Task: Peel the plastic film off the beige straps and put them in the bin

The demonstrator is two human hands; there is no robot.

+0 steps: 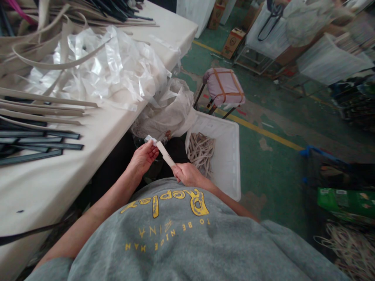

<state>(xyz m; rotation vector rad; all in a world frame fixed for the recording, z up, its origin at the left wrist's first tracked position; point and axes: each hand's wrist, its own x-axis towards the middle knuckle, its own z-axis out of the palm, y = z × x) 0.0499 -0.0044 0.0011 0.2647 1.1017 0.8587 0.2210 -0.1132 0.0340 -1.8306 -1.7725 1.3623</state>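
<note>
Over my lap, my right hand [187, 173] is closed on a beige strap [166, 155], whose end points up and left. My left hand [144, 156] pinches a small piece of clear plastic film [150, 139] close to that end. Whether the film touches the strap I cannot tell. Just beyond my hands bulges a crumpled translucent plastic bag [172, 113]. Right of it stands a white plastic bin [227, 156] with many narrow beige strips [201, 150] in it.
On the white table [102, 148] at left lie beige straps [43, 105], dark straps [41, 142] and a heap of clear plastic film [111, 70]. A padded stool [224, 86] stands beyond the bin. Loaded carts [263, 43] and a blue-edged crate [325, 158] are at right.
</note>
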